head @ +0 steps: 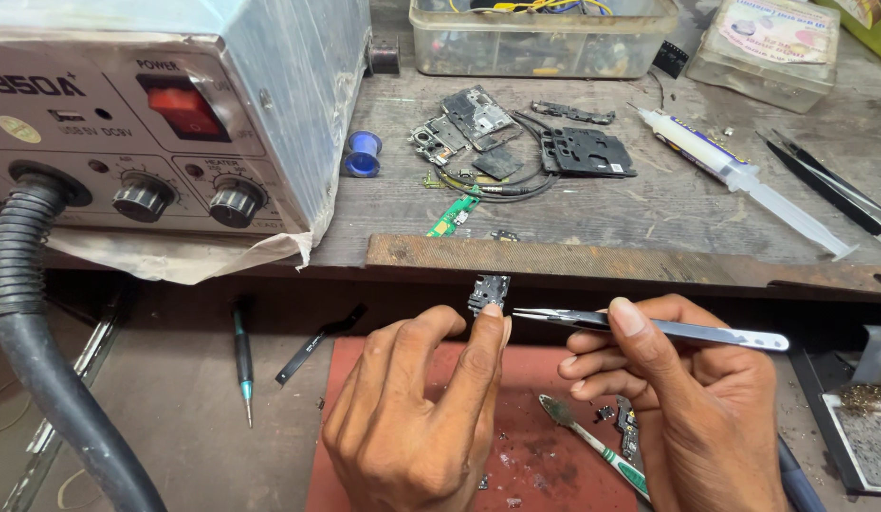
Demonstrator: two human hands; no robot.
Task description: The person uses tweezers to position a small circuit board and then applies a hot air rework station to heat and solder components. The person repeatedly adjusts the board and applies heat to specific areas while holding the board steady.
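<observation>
Small dark component (488,292) sits pinched between our left hand (412,417) thumb and fingertips, held up just above the red mat (535,455). Our right hand (678,408) pinches metal tweezers (649,328), long axis running sideways, tips pointing left and nearly touching the component; left hand nearer it. On the mat: a toothbrush (592,446). Left of the mat, a screwdriver (242,356); beyond it, board parts (516,142) and a hot-air station (165,123).
</observation>
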